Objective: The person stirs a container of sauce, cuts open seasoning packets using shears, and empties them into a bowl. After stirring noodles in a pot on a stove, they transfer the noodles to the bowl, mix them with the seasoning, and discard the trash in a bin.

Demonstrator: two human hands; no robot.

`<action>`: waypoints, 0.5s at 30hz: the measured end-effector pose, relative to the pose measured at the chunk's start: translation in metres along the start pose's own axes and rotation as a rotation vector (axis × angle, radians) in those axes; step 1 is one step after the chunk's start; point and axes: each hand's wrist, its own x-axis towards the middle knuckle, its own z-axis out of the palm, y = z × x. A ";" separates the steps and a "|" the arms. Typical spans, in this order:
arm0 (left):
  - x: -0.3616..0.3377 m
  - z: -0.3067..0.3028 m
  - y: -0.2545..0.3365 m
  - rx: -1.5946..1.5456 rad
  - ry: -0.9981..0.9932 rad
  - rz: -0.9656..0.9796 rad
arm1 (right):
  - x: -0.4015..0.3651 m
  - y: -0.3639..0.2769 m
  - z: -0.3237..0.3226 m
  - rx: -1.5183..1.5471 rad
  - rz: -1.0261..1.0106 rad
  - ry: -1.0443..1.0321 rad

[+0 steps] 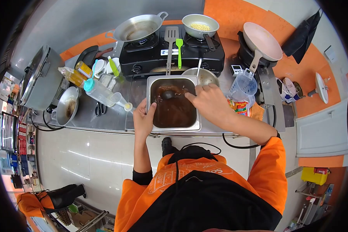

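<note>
A rectangular steel tray [154, 125] filled with dark brown liquid [174, 112] is seen at the centre of the frame, set on the bench [104, 120] just in front of the gas stove [143, 62]. The left hand [143, 118] is closed on the tray's left rim, thumb over the edge, so that the tray is held steady. The right hand [209, 102] is laid over the tray's upper right corner, its fingers closed on what appears to be the handle of a ladle [168, 94], whose bowl is sunk in the liquid near the far wall. The step in hand is judged to be the stirring or scooping of the liquid, with nothing lifted out yet. For the next move the ladle would have to be held level and raised slowly, with the rim firmly gripped, since the tray is well filled and stands close to the bench's near edge. A steel bowl [210, 77] is found just behind the right hand, a clear measuring jug [243, 87] to its right, and a wok [137, 28] on a burner at the upper left.
</note>
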 end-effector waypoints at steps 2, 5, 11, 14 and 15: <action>-0.003 -0.002 -0.003 0.045 0.006 0.016 | 0.000 0.003 -0.001 -0.012 0.009 -0.031; -0.005 -0.002 -0.010 0.129 0.057 0.073 | -0.006 0.004 -0.008 0.009 0.033 -0.130; -0.013 0.007 -0.002 0.105 0.216 0.124 | -0.020 -0.005 -0.019 0.235 0.090 -0.269; -0.012 0.009 0.000 0.128 0.277 0.157 | -0.029 -0.004 -0.007 0.471 0.199 -0.166; -0.010 0.008 -0.002 0.150 0.288 0.186 | -0.033 -0.003 0.003 0.570 0.244 -0.108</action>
